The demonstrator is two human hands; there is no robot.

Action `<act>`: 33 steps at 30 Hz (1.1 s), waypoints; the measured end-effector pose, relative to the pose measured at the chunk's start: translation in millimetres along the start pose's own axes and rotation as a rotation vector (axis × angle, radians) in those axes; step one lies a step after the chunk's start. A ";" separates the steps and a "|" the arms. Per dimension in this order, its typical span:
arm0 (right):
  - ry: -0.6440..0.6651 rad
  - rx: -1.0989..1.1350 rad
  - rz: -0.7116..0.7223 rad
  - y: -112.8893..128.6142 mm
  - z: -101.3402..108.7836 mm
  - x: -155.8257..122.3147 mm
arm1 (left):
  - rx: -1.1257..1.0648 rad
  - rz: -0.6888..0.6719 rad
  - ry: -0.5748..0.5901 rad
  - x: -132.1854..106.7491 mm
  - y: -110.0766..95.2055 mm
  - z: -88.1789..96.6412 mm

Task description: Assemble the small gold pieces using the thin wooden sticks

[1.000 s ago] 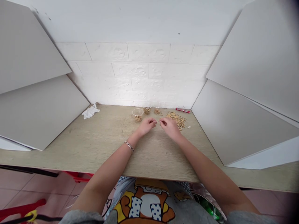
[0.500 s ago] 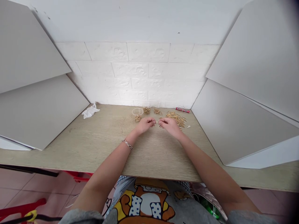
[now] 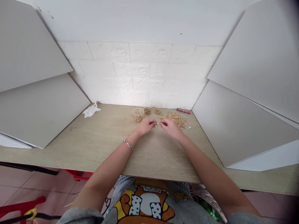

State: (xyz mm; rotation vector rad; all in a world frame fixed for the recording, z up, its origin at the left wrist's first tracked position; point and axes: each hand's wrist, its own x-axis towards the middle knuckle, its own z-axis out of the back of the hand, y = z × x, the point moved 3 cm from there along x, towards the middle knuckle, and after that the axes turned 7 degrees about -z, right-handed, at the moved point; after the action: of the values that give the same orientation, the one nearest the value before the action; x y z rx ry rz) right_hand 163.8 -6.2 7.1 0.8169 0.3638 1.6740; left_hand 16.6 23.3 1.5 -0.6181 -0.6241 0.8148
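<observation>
Over the table, my left hand (image 3: 147,125) and my right hand (image 3: 170,126) face each other, fingertips pinched. A thin gold-coloured stick (image 3: 158,123) spans the small gap between them, one end in each pinch; its exact kind is too small to make out. Just behind my right hand lies a loose pile of slim gold-coloured sticks (image 3: 177,119). Behind my left hand is a clear round cup (image 3: 138,111) with small gold-coloured pieces (image 3: 139,118). Farther back, another clear container holds more small gold pieces (image 3: 147,110), and beside it sits a smaller clump of them (image 3: 158,111).
A red tube-like item (image 3: 183,110) lies near the back wall, right of the pile. Crumpled white tissue (image 3: 92,110) rests at the back left. Grey boards (image 3: 39,109) stand on the left, and similar boards (image 3: 252,124) on the right. Fine specks dot the wooden tabletop (image 3: 98,137).
The view has shifted slightly. Both hands stay pinched close together in front of the piles, with the thin stick still between them.
</observation>
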 end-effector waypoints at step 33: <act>0.052 0.237 -0.206 -5.8 -11.1 -2.1 | 0.071 -0.036 0.031 -1.5 -1.5 6.3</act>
State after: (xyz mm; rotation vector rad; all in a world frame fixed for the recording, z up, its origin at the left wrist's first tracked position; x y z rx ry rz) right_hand 160.5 -4.5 -5.0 0.8789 0.6693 1.4788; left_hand 12.1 22.9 6.3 -0.5527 -0.5744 0.7890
